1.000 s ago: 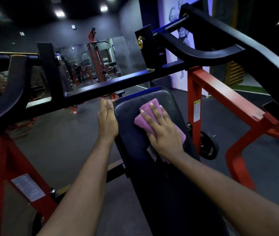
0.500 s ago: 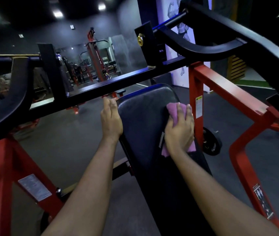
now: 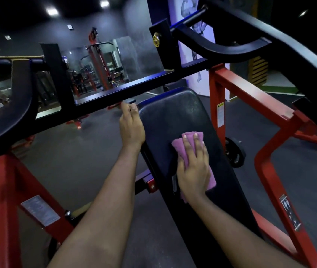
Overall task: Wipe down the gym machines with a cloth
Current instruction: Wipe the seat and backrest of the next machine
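A black padded back rest (image 3: 173, 115) of a red-framed gym machine slopes up and away from me in the middle of the view. A folded pink cloth (image 3: 180, 147) lies flat on the pad's middle. My right hand (image 3: 193, 169) presses it down with straight fingers. My left hand (image 3: 131, 128) rests along the pad's left edge near its top, fingers pointing forward; how its fingertips lie is hard to make out.
A black crossbar (image 3: 115, 93) runs across just beyond the pad's top, with curved black arms (image 3: 231, 49) on both sides. Red frame tubes (image 3: 250, 97) stand right and left. A weight plate (image 3: 234, 153) sits low on the right. Dark floor and more machines lie beyond.
My right hand has slid the cloth from the pad's right edge back toward its middle and down toward me. My left hand has kept its place on the left edge.
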